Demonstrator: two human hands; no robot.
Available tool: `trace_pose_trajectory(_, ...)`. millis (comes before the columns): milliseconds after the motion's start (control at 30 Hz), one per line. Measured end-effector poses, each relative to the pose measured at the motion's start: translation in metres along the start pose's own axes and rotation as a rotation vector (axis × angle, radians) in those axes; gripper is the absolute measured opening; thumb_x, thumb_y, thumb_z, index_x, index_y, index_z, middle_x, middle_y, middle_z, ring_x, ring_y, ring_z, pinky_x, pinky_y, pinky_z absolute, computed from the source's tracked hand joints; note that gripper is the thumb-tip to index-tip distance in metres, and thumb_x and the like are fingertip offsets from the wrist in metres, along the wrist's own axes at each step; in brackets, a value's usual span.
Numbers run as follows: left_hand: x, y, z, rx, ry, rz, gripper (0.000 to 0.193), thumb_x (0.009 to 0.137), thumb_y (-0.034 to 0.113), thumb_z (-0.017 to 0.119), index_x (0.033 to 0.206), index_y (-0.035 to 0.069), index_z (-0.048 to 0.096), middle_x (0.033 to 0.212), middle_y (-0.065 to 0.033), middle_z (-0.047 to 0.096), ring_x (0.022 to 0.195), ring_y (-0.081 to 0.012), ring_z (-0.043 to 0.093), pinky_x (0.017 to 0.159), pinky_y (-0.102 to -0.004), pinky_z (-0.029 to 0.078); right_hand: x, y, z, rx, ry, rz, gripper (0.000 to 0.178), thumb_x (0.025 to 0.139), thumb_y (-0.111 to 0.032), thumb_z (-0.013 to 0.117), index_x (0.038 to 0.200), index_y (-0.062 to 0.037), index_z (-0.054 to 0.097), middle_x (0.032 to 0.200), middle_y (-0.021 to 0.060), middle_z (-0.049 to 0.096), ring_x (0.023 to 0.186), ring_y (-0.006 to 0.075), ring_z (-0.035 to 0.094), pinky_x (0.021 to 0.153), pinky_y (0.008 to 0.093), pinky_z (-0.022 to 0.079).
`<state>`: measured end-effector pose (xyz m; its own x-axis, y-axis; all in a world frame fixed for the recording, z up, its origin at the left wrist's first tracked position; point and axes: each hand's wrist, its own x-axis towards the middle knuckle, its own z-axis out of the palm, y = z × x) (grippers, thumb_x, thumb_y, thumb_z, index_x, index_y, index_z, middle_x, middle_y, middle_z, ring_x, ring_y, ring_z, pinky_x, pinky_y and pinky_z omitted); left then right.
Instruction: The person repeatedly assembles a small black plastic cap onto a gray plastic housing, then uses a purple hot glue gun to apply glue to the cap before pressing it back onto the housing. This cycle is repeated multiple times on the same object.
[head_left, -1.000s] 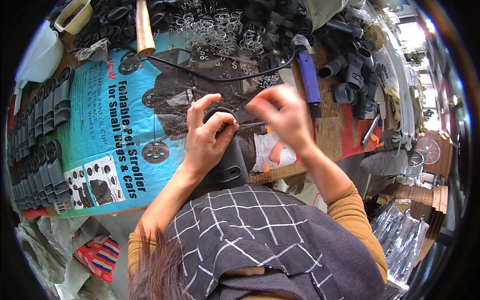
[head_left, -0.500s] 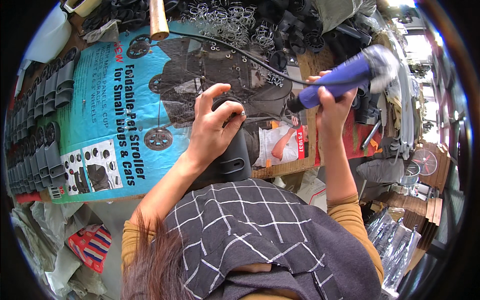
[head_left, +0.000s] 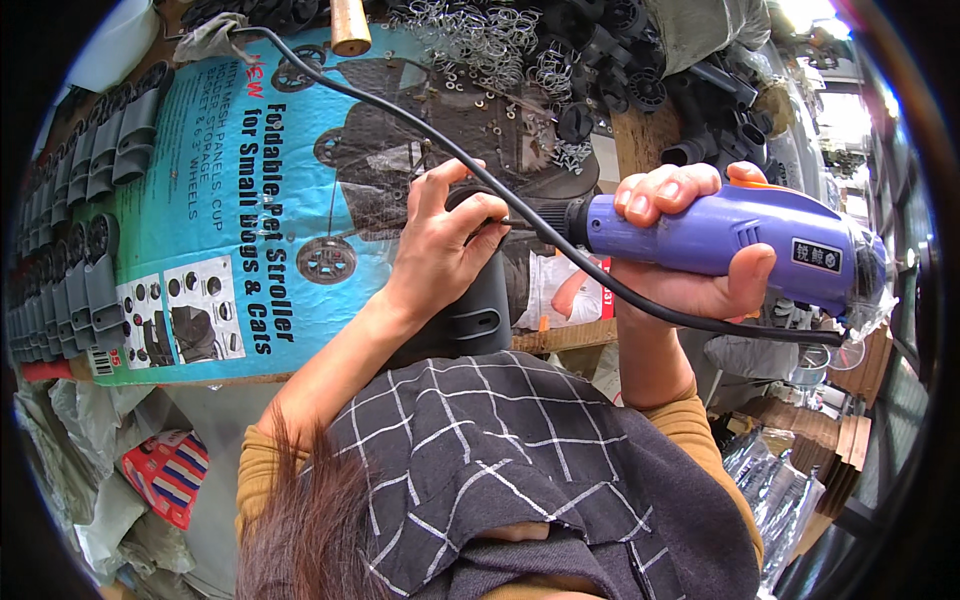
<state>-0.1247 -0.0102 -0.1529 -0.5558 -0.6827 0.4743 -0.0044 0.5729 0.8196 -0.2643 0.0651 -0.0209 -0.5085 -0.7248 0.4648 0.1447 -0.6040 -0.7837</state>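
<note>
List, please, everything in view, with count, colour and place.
power tool: one, purple, right
cable: one, black, across centre
dark part: one, dark grey, centre
printed sheet: one, mostly blue, middle
table: one, brown, beneath
wheeled parts: two rows, grey, left
springs: many, silver, far side
wooden handle: one, tan, top
fittings: many, black, upper right
checked cloth: one, black, lower centre
left hand: one, bare, around dark part
right hand: one, bare, gripping power tool

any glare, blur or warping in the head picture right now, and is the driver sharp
Head view: glare washes out the background at upper right; glints streak the plastic bags at lower right; fisheye distortion bends edges near the dark round border; the driver and right hand look fairly sharp.
</note>
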Motion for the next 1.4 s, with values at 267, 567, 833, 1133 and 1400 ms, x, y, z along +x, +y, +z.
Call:
trace_pose_trajectory(267,0.000,0.000,0.000,-0.018,-0.001,-0.003,0.017,0.077,0.010,0.075,0.093,0.014,0.069,0.124,-0.0142,0.051,0.114,-0.0352,0.048,0.095,-0.0444,0.041,-0.002,0.002,-0.001,-0.031,-0.013,0.010,0.063,0.082,-0.055,0.066,0.125,-0.0126,0.048,0.089,0.0113,0.060,0.071,0.0234,0.058,0.069,0.0394,0.050)
trace_pose_trajectory(567,-0.001,0.000,0.000,-0.037,-0.013,-0.030,0.018,0.077,0.012,0.075,0.094,0.012,0.068,0.127,-0.0147,0.048,0.119,-0.0339,0.045,0.100,-0.0447,0.036,-0.004,0.003,0.000,-0.084,-0.103,0.004,0.065,0.082,-0.055,0.067,0.129,-0.0138,0.048,0.091,0.0109,0.059,0.076,0.0219,0.057,0.071,0.0381,0.049)
trace_pose_trajectory(833,-0.002,-0.003,-0.003,-0.069,-0.031,-0.062,0.027,0.070,0.011,0.077,0.093,0.008,0.063,0.119,-0.0151,0.049,0.109,-0.0359,0.045,0.093,-0.0460,0.039,-0.013,-0.002,0.014,-0.071,-0.214,0.101,0.074,0.078,-0.052,0.075,0.130,-0.0139,0.040,0.091,0.0137,0.059,0.084,0.0272,0.061,0.079,0.0454,0.052)
trace_pose_trajectory(1133,0.000,-0.001,-0.003,-0.077,-0.034,-0.119,0.024,0.065,0.008,0.074,0.084,0.009,0.060,0.115,-0.0142,0.048,0.111,-0.0354,0.044,0.095,-0.0446,0.037,-0.018,0.008,0.018,-0.242,-0.285,-0.004,0.076,0.080,-0.058,0.071,0.131,-0.0118,0.039,0.090,0.0140,0.058,0.076,0.0254,0.059,0.073,0.0417,0.051)
trace_pose_trajectory(1400,0.002,0.000,-0.001,-0.108,0.000,-0.145,0.033,0.064,0.005,0.070,0.095,0.007,0.061,0.117,-0.0167,0.050,0.115,-0.0367,0.045,0.098,-0.0454,0.037,-0.011,0.012,0.009,-0.232,-0.505,-0.071,0.072,0.082,-0.038,0.076,0.133,-0.0074,0.035,0.094,0.0197,0.061,0.083,0.0303,0.063,0.078,0.0448,0.053)
